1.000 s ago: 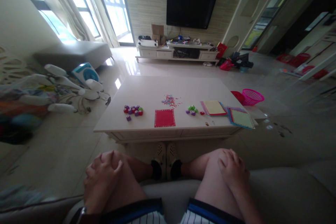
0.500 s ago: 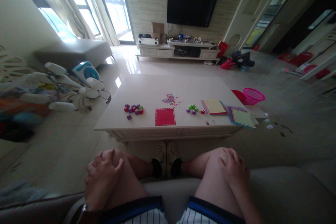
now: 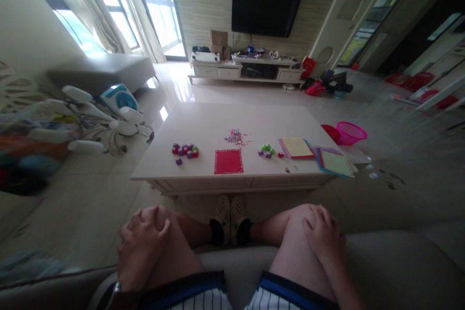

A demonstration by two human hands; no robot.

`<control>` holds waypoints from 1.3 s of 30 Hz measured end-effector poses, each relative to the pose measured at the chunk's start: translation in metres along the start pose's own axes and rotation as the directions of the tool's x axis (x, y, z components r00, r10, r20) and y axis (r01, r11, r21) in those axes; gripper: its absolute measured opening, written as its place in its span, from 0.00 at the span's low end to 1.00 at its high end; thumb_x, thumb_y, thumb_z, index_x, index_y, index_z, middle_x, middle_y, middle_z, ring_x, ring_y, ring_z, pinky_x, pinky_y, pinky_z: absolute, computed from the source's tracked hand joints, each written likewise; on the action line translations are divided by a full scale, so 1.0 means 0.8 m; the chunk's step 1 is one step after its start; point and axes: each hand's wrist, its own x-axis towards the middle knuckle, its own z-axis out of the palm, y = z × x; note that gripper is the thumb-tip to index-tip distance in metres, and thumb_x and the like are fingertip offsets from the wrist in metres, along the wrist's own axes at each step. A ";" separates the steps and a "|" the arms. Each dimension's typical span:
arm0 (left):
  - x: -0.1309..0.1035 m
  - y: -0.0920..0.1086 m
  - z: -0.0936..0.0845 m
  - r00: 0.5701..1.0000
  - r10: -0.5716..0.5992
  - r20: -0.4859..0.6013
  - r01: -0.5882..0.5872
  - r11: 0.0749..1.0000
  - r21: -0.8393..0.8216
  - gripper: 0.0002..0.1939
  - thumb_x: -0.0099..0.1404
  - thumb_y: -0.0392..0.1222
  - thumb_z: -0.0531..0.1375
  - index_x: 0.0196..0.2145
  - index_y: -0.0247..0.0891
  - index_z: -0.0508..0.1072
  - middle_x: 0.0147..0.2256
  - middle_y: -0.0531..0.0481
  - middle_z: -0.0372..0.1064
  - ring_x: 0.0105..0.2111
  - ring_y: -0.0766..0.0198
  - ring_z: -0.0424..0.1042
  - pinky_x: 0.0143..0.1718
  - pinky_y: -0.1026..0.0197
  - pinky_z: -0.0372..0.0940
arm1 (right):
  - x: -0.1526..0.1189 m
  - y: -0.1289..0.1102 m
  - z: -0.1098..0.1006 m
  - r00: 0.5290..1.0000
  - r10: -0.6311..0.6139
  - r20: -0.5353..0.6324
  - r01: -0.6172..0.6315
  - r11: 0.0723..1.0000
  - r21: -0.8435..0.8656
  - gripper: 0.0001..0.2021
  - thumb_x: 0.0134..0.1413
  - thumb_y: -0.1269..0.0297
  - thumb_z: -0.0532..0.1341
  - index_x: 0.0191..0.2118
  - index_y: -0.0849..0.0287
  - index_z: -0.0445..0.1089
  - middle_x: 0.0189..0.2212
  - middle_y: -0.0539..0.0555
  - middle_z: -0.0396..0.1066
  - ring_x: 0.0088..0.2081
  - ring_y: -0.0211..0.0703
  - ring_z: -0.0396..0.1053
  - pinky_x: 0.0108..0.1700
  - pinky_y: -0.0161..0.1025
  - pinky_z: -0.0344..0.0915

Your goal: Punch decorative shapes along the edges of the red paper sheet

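My left hand (image 3: 143, 242) rests on my left knee, fingers spread and holding nothing. On the other knee lies my right hand (image 3: 323, 232), likewise open. Beyond both hands, a red square sheet with a pale dotted border (image 3: 228, 162) lies near the front edge of the white table (image 3: 196, 121). Behind it is a scatter of tiny coloured bits (image 3: 236, 137). Left of the sheet sits a cluster of small purple and red pieces (image 3: 184, 150), with a green one among them. Green and purple pieces (image 3: 267, 150) stand to its right, beside a single red piece (image 3: 281, 154).
A stack of coloured sheets (image 3: 297, 147) and a second stack with a pale green top (image 3: 334, 162) lie at the table's right; the second overhangs its edge. A pink basket (image 3: 351, 133) is beyond. White lamp arms (image 3: 123, 127) stand at left. My shoes (image 3: 229, 210) are before the table.
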 end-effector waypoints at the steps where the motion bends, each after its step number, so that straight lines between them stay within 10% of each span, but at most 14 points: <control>1: 0.000 0.000 0.000 1.000 -0.002 0.002 0.002 1.000 -0.001 0.29 0.76 0.59 0.46 0.65 0.42 0.64 0.63 0.37 0.62 0.54 0.40 0.67 0.49 0.46 0.68 | 0.000 0.000 0.000 1.000 0.001 0.002 -0.001 1.000 -0.003 0.26 0.71 0.52 0.48 0.65 0.53 0.70 0.70 0.56 0.62 0.63 0.62 0.64 0.57 0.59 0.70; 39: -0.001 0.004 -0.005 1.000 -0.009 0.003 0.009 0.998 -0.057 0.27 0.75 0.57 0.49 0.63 0.41 0.67 0.61 0.36 0.63 0.53 0.38 0.66 0.51 0.42 0.67 | 0.000 0.000 0.000 1.000 0.000 0.014 0.000 1.000 0.015 0.27 0.69 0.52 0.49 0.65 0.53 0.71 0.70 0.57 0.61 0.63 0.63 0.63 0.59 0.60 0.70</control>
